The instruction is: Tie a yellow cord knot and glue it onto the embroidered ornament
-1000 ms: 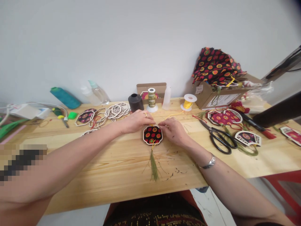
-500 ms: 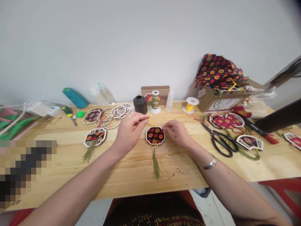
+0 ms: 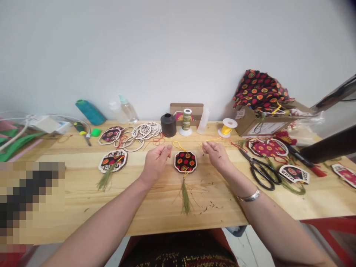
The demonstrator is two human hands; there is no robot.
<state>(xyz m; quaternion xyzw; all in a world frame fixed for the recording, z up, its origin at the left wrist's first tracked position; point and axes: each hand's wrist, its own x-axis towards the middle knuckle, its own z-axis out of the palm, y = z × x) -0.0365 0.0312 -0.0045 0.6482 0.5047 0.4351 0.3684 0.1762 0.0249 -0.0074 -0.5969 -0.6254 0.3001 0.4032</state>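
A fabric-faced ornament [image 3: 185,162], black with red and orange dots and a pale scalloped wooden frame, lies flat between my hands. A yellow cord loop [image 3: 179,145] rises from its top edge, and a green tassel [image 3: 185,200] hangs from its bottom. My left hand [image 3: 156,161] is just left of the ornament, thumb and fingers pressed together; whatever is in them is hidden. On the other side, my right hand [image 3: 216,154] pinches yellow cord [image 3: 211,140] that runs back to a white spool [image 3: 228,124]. Neither hand touches the ornament.
Black-handled scissors [image 3: 261,168] lie to the right, near more ornaments [image 3: 268,147] and a cardboard box [image 3: 260,122] heaped with patterned cloth. Behind stand thread cones [image 3: 168,125] and bottles [image 3: 204,120]. Wooden frames [image 3: 143,130] and another tasselled ornament [image 3: 112,160] lie left.
My hands have drawn back from the ornament's top edge and sit farther apart. The yellow loop now stands free of my left hand. The whole view has shifted slightly.
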